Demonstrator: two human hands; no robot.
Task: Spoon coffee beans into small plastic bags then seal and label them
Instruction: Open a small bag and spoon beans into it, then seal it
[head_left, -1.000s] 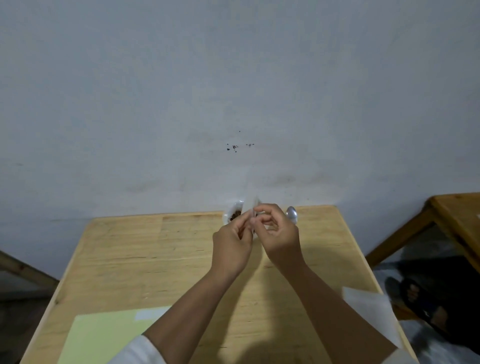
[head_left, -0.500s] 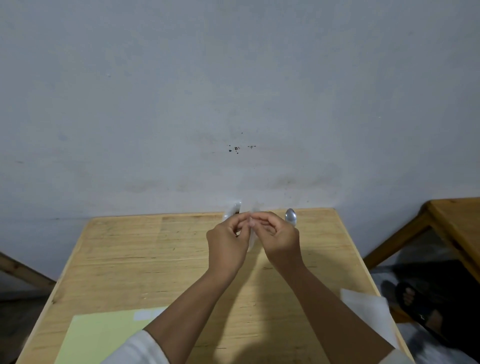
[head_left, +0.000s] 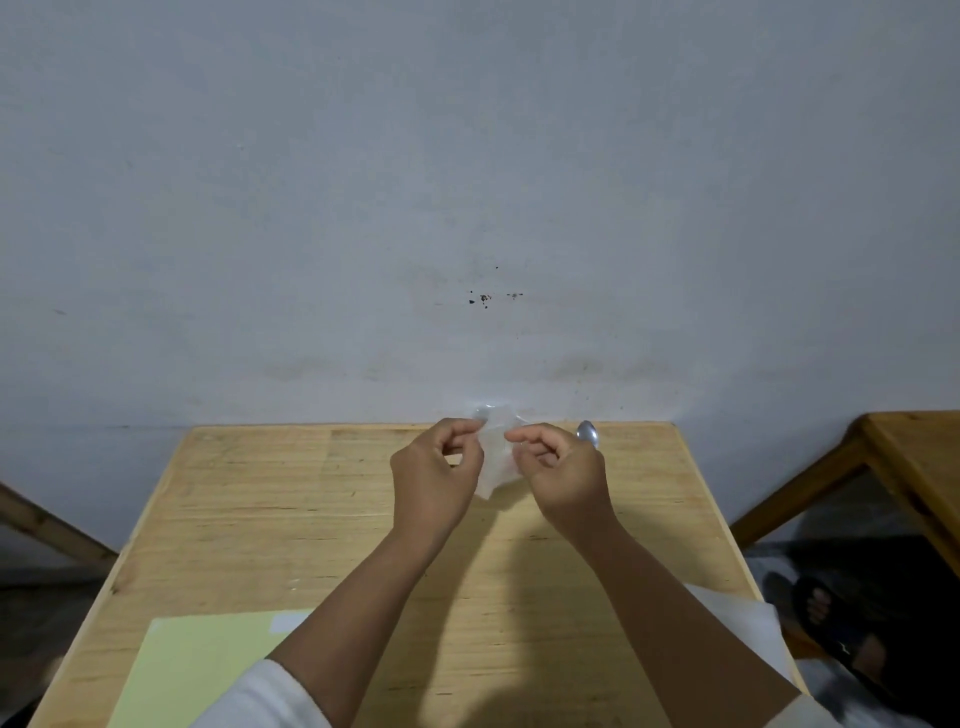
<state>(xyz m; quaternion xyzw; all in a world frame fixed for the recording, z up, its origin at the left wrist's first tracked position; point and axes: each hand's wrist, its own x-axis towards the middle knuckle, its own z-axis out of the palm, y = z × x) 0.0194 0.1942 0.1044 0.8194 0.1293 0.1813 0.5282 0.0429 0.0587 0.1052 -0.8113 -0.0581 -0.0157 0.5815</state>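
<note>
A small clear plastic bag (head_left: 497, 457) hangs between my two hands above the far middle of the wooden table (head_left: 270, 519). My left hand (head_left: 435, 475) pinches the bag's top left edge with thumb and forefinger. My right hand (head_left: 563, 473) pinches the top right edge. A metal spoon (head_left: 587, 433) sticks up behind my right hand; its handle is hidden, and whether that hand holds it I cannot tell. The cup of coffee beans is almost fully hidden behind the bag and hands.
A pale green sheet (head_left: 197, 670) with a small white label lies at the table's near left. White paper (head_left: 737, 623) lies at the near right edge. A grey wall stands right behind the table. Another wooden table (head_left: 914, 462) is to the right, a sandalled foot (head_left: 836, 623) below it.
My hands have moved apart, pulling the bag's mouth wider. The bag now hangs spread between them and covers the bean cup.
</note>
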